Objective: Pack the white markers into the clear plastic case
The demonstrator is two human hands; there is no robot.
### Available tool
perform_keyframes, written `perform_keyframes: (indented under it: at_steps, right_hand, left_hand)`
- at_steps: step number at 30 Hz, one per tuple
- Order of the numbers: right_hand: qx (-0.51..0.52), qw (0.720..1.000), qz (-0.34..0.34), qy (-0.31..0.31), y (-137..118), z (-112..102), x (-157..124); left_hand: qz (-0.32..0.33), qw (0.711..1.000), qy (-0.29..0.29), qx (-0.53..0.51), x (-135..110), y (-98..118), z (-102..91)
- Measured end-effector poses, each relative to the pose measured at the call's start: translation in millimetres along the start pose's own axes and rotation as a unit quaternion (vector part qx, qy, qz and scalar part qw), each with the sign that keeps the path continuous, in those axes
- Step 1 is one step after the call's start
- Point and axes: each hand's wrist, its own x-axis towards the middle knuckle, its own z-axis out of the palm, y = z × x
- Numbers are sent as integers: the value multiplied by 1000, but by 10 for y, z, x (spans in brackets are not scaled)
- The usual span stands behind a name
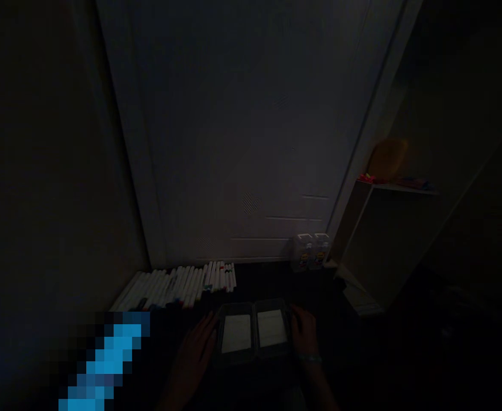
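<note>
The scene is very dark. On the dark floor in front of me lies an open dark case point(254, 354) with two pale panels side by side. My left hand point(195, 348) rests against its left edge with the fingers stretched forward. My right hand point(304, 331) is laid against its right edge, fingers extended too. A band shows on the right wrist. Beyond the case a row of several white markers point(178, 285) lies side by side on the floor, close to the door.
A closed door point(242, 142) fills the view ahead. Two small clear containers point(311, 251) stand at its foot on the right. A low white shelf unit point(383, 245) with coloured items on top stands further right. A wall is on the left.
</note>
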Motion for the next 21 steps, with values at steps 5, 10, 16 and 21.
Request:
perform_keyframes:
  at_steps: [5, 10, 16, 21]
  right_hand:
    - [-43, 999, -13, -29, -39, -28, 7]
    - [-47, 998, 6, -32, -56, -38, 5]
    - [-40, 999, 11, -28, -33, -30, -6]
    - [-25, 999, 7, -26, 75, 9, -16]
  left_hand:
    - [10, 1000, 10, 6, -11, -34, 14]
    - [10, 1000, 9, -4, -25, -46, 37]
    - [-8, 999, 24, -35, -26, -41, 48]
    - [-39, 995, 54, -78, -17, -55, 55]
